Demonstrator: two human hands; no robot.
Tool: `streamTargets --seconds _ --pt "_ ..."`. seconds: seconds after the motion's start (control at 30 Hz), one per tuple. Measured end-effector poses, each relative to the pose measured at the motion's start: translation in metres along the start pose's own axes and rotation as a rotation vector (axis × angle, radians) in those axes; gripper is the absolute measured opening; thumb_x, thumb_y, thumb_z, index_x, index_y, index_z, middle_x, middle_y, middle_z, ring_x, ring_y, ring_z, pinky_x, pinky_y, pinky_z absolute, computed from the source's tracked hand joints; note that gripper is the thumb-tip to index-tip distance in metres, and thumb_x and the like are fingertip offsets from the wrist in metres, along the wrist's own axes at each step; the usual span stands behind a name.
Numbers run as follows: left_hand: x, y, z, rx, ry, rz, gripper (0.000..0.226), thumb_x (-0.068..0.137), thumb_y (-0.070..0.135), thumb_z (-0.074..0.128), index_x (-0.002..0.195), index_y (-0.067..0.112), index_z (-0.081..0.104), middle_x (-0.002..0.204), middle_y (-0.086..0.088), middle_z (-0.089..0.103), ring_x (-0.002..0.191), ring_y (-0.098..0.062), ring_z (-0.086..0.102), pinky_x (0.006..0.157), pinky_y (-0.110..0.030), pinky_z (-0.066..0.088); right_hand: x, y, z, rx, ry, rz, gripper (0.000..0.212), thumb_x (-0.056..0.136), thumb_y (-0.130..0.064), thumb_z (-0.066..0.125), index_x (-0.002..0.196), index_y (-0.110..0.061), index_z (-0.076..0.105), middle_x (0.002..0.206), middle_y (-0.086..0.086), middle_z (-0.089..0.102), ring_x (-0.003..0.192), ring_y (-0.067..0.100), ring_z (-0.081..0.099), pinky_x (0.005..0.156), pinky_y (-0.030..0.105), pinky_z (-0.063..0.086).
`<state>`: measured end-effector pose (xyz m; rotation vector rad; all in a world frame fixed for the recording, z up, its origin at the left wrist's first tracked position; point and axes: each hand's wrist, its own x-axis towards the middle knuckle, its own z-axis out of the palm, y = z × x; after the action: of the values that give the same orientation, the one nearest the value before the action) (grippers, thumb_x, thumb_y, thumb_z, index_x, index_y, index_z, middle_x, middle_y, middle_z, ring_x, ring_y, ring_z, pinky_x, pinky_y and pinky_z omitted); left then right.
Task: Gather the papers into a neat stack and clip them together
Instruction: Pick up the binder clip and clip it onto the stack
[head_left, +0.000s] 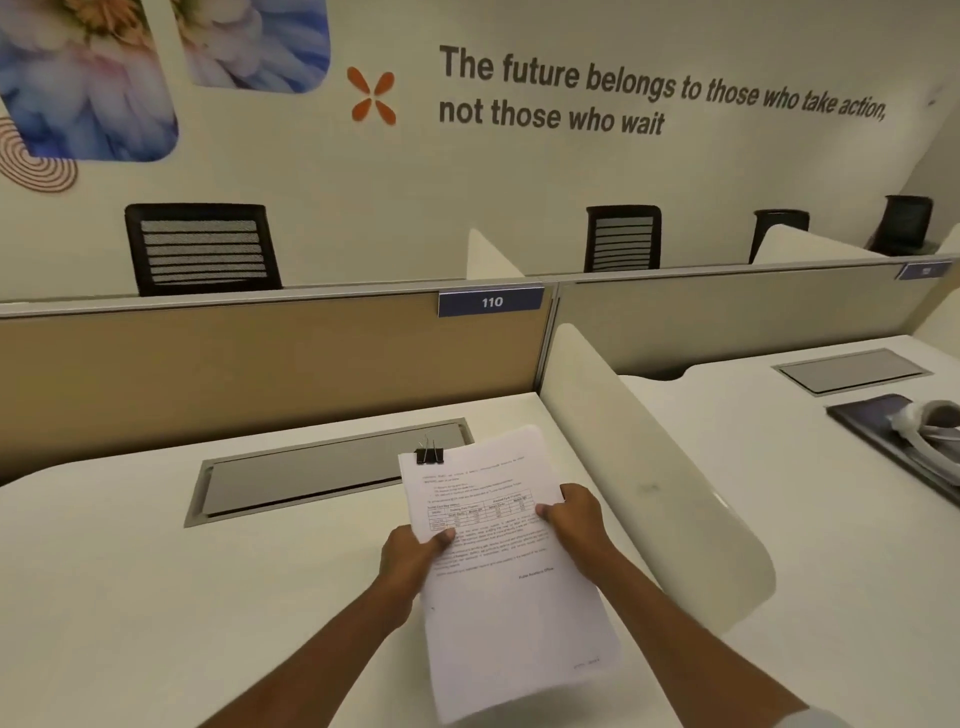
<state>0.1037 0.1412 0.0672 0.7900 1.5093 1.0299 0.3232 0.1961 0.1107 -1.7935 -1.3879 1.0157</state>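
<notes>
A stack of white printed papers (511, 597) is held up above the white desk (156, 597), tilted slightly to the right. A black binder clip (429, 455) grips its top left corner, wire handles standing up. My left hand (413, 558) pinches the stack's left edge, thumb on the top sheet. My right hand (574, 525) holds the right edge, thumb on the page beside the printed table.
A grey cable hatch (322, 475) is set into the desk behind the papers. A curved white divider (639, 488) stands on the right. The neighbouring desk holds a dark tablet (883, 431) and white headphones (930, 428). A tan partition (260, 358) labelled 110 stands behind.
</notes>
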Motion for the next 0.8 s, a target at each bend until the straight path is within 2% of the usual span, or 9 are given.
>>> streamTargets --seconds 0.13,0.27,0.33,0.4,0.5,0.6,0.67,0.73,0.8 --pt "0.027 -0.01 0.03 -0.003 0.016 -0.065 0.024 0.082 0.026 0.076 0.101 0.012 0.072 0.096 -0.007 0.077 0.085 -0.027 0.074 0.073 -0.04 0.061 0.036 0.029 -0.01 -0.027 0.005 0.01 0.009 0.077 -0.009 0.064 0.075 -0.004 0.057 0.082 0.007 0.064 0.074 0.023 0.06 0.064 0.032 0.046" --pt "0.05 -0.016 0.051 0.039 0.044 -0.109 0.012 0.09 0.015 0.063 0.096 0.007 0.071 0.098 -0.01 0.076 0.086 -0.028 0.074 0.07 -0.04 0.062 0.062 0.048 -0.016 -0.039 0.002 0.051 0.012 0.077 -0.007 0.065 0.07 -0.008 0.055 0.077 0.004 0.062 0.072 0.022 0.057 0.064 0.03 0.045" --pt "0.06 -0.019 0.059 0.08 0.051 -0.121 0.015 0.09 0.01 0.057 0.091 0.004 0.07 0.096 -0.011 0.075 0.085 -0.029 0.073 0.069 -0.039 0.061 0.072 0.055 -0.018 -0.05 0.001 0.066 0.022 0.077 -0.006 0.065 0.064 -0.013 0.049 0.072 0.001 0.057 0.069 0.021 0.054 0.061 0.03 0.043" --pt "0.068 -0.023 0.067 0.143 0.064 -0.128 0.017 0.088 0.009 0.055 0.088 0.0 0.069 0.096 -0.012 0.075 0.086 -0.03 0.072 0.069 -0.04 0.059 0.081 0.063 -0.019 -0.077 -0.005 0.08 0.018 0.077 -0.005 0.065 0.066 -0.01 0.052 0.072 0.002 0.058 0.07 0.022 0.055 0.063 0.031 0.045" --pt "0.076 -0.028 0.078 0.243 0.1 -0.144 0.016 0.087 0.011 0.063 0.087 -0.005 0.066 0.093 -0.012 0.074 0.079 -0.026 0.071 0.064 -0.037 0.059 0.092 0.072 -0.021 -0.134 -0.022 0.087 0.009 0.078 -0.006 0.064 0.074 -0.005 0.056 0.074 0.003 0.059 0.072 0.023 0.057 0.062 0.029 0.043" --pt "0.078 -0.028 0.084 0.326 0.126 -0.165 0.019 0.083 0.012 0.071 0.085 -0.004 0.061 0.086 -0.011 0.072 0.069 -0.026 0.072 0.054 -0.037 0.061 0.097 0.079 -0.022 -0.166 -0.029 0.106 0.017 0.077 -0.004 0.063 0.067 -0.009 0.05 0.073 0.003 0.057 0.069 0.023 0.054 0.056 0.028 0.04" --pt "0.078 -0.027 0.086 0.393 0.144 -0.169 0.021 0.082 0.014 0.073 0.077 0.003 0.056 0.082 -0.011 0.072 0.06 -0.025 0.069 0.046 -0.031 0.055 0.098 0.082 -0.021 -0.193 -0.03 0.117 0.021 0.077 -0.004 0.062 0.063 -0.011 0.047 0.072 0.003 0.057 0.069 0.024 0.054 0.058 0.029 0.041" --pt "0.08 -0.026 0.086 0.456 0.153 -0.157 0.024 0.082 0.017 0.074 0.074 0.009 0.053 0.079 -0.01 0.072 0.053 -0.023 0.066 0.044 -0.029 0.051 0.101 0.086 -0.019 -0.226 -0.025 0.111 0.012 0.077 -0.006 0.063 0.07 -0.008 0.053 0.08 0.008 0.062 0.074 0.026 0.057 0.063 0.031 0.045" --pt "0.083 -0.025 0.086 0.507 0.145 -0.154 0.023 0.081 0.019 0.075 0.076 0.011 0.054 0.077 -0.008 0.073 0.053 -0.024 0.069 0.05 -0.034 0.058 0.104 0.091 -0.018 -0.256 -0.011 0.094 0.008 0.077 -0.008 0.064 0.082 -0.003 0.06 0.09 0.013 0.067 0.079 0.029 0.06 0.067 0.03 0.047"
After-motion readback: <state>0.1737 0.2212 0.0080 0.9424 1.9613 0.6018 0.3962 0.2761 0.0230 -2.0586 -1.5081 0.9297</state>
